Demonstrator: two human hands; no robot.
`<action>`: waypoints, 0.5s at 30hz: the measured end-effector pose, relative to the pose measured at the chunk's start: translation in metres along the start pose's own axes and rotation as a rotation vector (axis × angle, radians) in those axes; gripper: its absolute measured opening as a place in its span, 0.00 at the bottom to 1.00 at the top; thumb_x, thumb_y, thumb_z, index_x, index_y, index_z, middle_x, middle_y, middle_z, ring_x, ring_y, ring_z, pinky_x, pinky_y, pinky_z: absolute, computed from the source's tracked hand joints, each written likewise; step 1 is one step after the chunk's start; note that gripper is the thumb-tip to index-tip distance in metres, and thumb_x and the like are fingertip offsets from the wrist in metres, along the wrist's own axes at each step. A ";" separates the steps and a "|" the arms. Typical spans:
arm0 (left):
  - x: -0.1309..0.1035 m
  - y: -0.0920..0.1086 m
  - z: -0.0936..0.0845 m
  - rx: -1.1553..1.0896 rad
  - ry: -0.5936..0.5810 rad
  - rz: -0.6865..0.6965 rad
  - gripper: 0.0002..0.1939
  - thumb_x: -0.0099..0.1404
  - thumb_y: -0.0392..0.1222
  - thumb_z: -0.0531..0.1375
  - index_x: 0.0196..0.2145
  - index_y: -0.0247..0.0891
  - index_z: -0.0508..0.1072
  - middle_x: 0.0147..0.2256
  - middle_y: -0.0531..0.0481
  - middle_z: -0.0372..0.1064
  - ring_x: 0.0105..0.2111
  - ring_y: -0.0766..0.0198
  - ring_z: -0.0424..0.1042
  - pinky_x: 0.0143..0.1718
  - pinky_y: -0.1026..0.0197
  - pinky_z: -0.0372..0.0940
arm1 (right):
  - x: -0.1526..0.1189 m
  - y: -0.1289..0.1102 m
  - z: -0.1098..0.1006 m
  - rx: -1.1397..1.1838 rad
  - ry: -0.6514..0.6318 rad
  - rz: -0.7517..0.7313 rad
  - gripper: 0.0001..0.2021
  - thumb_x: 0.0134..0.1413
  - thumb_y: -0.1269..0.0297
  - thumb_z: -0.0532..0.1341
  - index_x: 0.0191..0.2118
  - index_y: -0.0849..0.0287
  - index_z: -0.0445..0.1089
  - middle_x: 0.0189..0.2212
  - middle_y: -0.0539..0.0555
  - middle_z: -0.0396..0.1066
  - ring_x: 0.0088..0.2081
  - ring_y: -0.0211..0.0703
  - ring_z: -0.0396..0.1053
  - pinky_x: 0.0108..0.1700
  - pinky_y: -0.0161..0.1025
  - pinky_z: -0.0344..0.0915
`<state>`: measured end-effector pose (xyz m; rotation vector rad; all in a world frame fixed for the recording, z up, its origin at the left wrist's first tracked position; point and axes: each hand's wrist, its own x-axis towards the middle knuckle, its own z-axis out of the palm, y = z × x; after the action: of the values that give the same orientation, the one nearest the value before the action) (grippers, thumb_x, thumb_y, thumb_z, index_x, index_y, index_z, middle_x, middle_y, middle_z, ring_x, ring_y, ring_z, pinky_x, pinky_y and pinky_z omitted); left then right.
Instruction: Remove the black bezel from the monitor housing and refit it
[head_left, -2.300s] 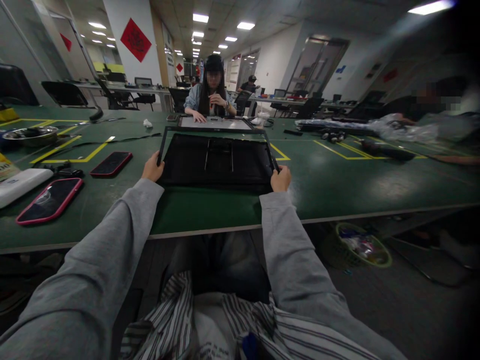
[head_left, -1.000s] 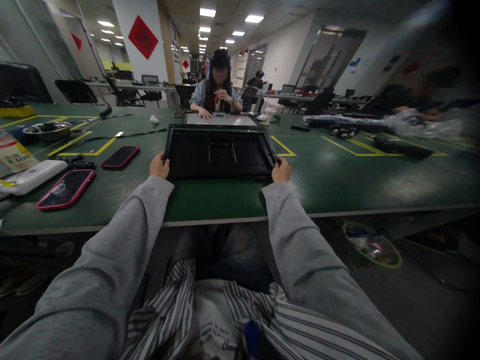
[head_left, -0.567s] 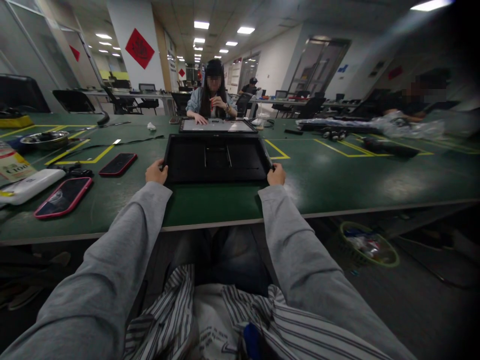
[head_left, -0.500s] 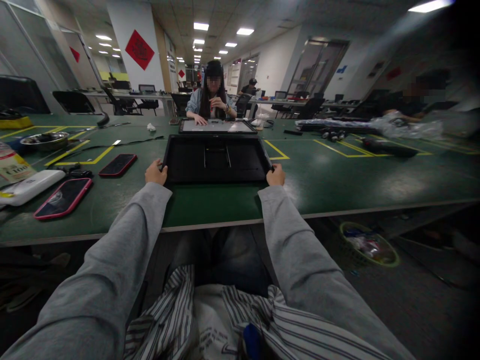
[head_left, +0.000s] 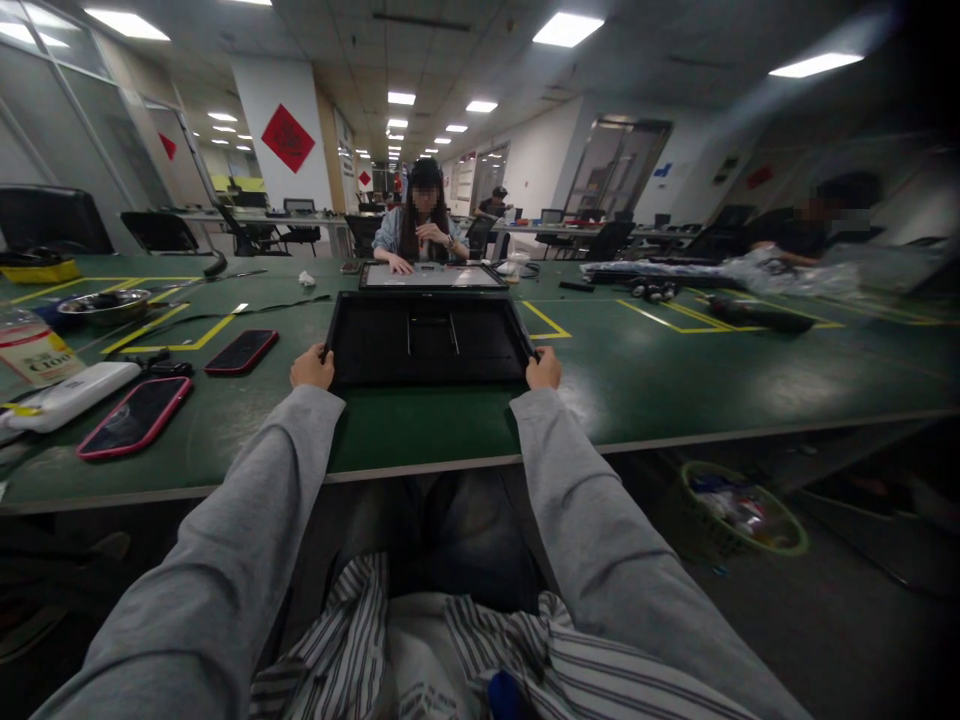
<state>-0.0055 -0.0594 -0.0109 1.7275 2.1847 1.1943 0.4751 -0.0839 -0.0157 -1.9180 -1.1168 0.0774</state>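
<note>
With one black tray (head_left: 431, 340) between them, left hand (head_left: 313, 368) and right hand (head_left: 544, 369) are each clamped on its sides, two phones (head_left: 241, 352) left of it.

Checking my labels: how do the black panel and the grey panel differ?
The black panel has a black interior; the grey panel has a pale face inside a dark border. The left hand and right hand hold the black panel's sides; a co-worker's hand rests on the grey panel. Both are rectangular.
</note>
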 end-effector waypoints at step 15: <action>-0.005 0.007 -0.004 0.148 -0.082 0.011 0.24 0.70 0.52 0.54 0.59 0.42 0.74 0.56 0.39 0.73 0.55 0.46 0.71 0.56 0.47 0.65 | 0.002 0.005 0.004 0.025 0.057 -0.021 0.17 0.56 0.72 0.55 0.51 0.60 0.71 0.50 0.63 0.74 0.52 0.52 0.68 0.57 0.49 0.62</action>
<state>-0.0009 -0.0658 -0.0056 1.8105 2.2695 0.9679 0.4785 -0.0810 -0.0209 -1.8743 -1.0926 0.0249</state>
